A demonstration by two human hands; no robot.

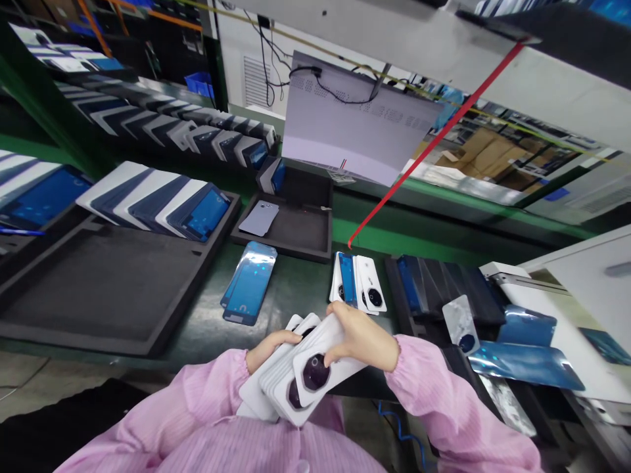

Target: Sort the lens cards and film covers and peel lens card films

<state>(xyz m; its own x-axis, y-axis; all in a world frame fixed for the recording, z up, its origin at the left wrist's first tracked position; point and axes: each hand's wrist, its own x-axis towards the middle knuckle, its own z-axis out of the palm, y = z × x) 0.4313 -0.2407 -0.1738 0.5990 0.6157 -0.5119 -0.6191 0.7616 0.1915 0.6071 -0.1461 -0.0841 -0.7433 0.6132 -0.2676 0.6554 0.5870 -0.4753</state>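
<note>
Overlapping white panels [282, 369] bear dark discs [316, 372].

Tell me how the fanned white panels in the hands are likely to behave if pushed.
The white panels would probably feel stiff: they look flat, with no visible sag. Being thin, each is likely light for its size. They may slide over one another, since they lie fanned between the left hand and right hand.
</note>
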